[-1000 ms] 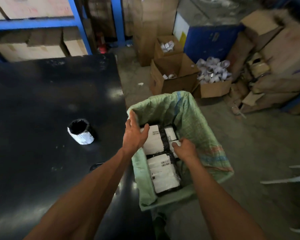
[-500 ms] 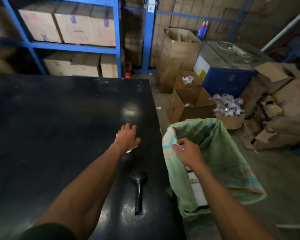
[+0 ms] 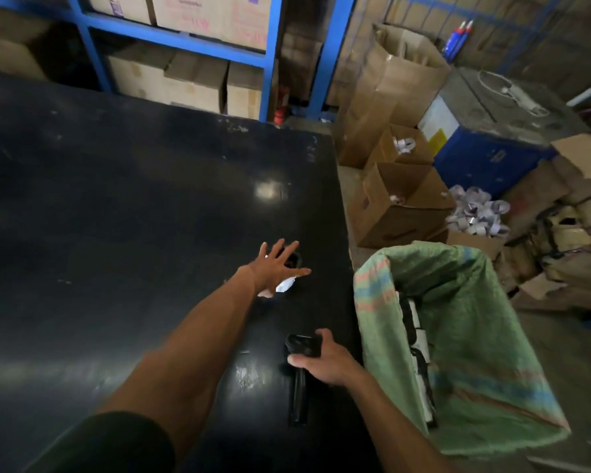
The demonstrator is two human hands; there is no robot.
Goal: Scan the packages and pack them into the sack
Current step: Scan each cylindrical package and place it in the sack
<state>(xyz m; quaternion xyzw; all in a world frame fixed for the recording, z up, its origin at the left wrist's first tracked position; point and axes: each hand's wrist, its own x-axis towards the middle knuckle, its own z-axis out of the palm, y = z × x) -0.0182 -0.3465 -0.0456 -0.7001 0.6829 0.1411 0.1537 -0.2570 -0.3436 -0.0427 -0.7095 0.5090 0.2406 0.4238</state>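
Left hand: the left hand [image 3: 276, 268] reaches out over the black table [image 3: 123, 213] with its fingers spread and straight, holding nothing; whether the palm already touches anything below it cannot be told.
Package: a small package [image 3: 286, 284], black wrap with a white label, lies on the table directly under that hand, its white corner showing past the fingers on the thumb side.
Scanner: a black handheld scanner [image 3: 301, 367] lies on the table nearer the body than the left hand, handle pointing toward the person.
Right hand: the right hand [image 3: 321, 361] has its fingers and thumb curled round the scanner's head, gripping it; the scanner looks to be resting on the table, not yet raised.
Sack: a green woven sack [image 3: 471, 336] stands open just to the right of the right hand, beside the table edge, with wrapped packages [image 3: 417, 339] already inside.
Step in hand: judging by this, fetching the next package and taking up the scanner together.
Next move: the left hand needs to close on the package and turn its label up; the right needs to lift the scanner and aim at the barcode, then the package goes rightward into the sack.
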